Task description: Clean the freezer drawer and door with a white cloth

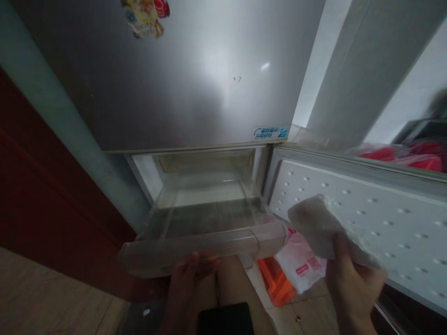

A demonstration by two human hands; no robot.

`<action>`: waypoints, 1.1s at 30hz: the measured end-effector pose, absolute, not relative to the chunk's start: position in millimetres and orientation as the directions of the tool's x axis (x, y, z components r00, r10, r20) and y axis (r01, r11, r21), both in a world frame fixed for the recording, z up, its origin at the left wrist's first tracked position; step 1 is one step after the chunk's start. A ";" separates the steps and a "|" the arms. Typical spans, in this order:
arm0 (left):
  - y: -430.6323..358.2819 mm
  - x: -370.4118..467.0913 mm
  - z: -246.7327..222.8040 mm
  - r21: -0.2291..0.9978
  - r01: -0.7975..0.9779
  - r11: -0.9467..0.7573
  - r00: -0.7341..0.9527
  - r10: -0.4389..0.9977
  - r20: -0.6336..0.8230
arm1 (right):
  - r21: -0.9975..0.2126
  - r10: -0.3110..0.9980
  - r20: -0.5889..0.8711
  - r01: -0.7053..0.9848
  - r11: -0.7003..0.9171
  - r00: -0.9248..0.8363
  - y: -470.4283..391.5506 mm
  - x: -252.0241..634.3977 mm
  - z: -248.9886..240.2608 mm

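Observation:
A clear plastic drawer point(206, 244) is pulled out from the lower compartment of a grey fridge point(181, 79). Its visible inside shows no items. My left hand point(193, 274) is at the drawer's front edge, partly behind the see-through plastic, with its fingers blurred. To the right, my right hand point(354, 279) is closed around a whitish plastic-wrapped packet point(312, 223), held up in front of the open lower door.
The dimpled lower door point(387, 218) stands open to the right. An orange basket point(277, 281) and a white-and-pink plastic bag point(302, 263) lie on the tiled floor. Red panelling point(52, 195) borders the left. Pink bagged items point(412, 156) show behind the door.

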State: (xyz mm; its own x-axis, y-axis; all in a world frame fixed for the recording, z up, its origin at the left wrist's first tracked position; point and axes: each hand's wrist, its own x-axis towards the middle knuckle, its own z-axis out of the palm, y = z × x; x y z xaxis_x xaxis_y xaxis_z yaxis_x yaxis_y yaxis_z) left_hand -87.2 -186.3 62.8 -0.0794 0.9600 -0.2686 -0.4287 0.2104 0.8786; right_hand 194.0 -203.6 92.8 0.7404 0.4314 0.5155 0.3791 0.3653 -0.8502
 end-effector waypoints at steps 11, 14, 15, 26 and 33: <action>-150.1 -85.1 60.1 0.873 -0.451 0.186 -0.069 0.968 -0.242 | -0.273 0.523 0.848 0.772 0.574 -0.089 -174.4 193.0 91.9; -144.1 -85.0 58.1 0.870 -0.461 0.176 -0.088 0.966 -0.242 | -0.197 0.574 0.780 0.773 0.603 -0.249 -164.0 186.2 91.4; -142.5 -85.1 57.9 0.872 -0.458 0.176 -0.091 0.966 -0.242 | -0.171 0.595 0.753 0.789 0.590 -0.281 -162.2 185.3 90.9; -133.3 -91.2 54.2 0.875 -0.447 0.184 -0.084 0.966 -0.246 | 0.060 0.753 0.573 0.932 0.357 -0.325 -159.4 176.5 108.1; -133.0 -94.0 49.6 0.852 -0.496 0.170 -0.020 0.978 -0.207 | 0.078 0.712 0.558 0.881 0.466 -0.426 -171.9 198.8 113.0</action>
State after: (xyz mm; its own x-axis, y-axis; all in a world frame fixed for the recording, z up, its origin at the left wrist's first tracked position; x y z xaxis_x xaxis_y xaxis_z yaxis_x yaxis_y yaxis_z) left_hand -94.0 -133.0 49.6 -0.0200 0.9782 -0.2066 -0.4961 0.1697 0.8515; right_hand 198.8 -171.9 113.0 -0.4261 0.7121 0.5580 0.8811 0.4665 0.0775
